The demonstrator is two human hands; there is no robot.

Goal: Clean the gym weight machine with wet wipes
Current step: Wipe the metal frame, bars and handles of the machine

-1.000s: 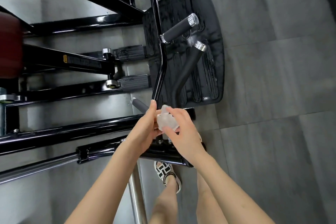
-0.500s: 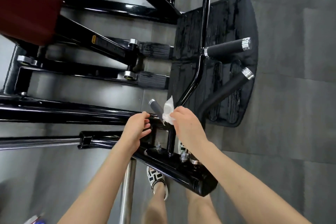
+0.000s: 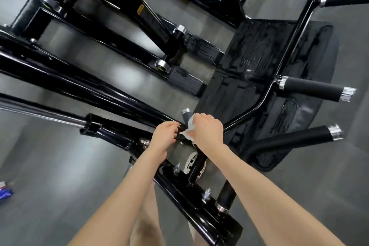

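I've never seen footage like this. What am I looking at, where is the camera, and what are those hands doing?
There is no robot here. The camera sits on a person's head and looks down past their bare arms at a black gym machine. The right hand holds a white wipe against a short handle, seemingly to clean it. The left hand curls beside the frame; whether it grips anything is unclear. A black mat lies on the grey floor.

Frame (image 3: pixel 60 79) glossy black metal; grip (image 3: pixel 311 88) matt, perhaps foam; wipe (image 3: pixel 188 129) thin cloth.
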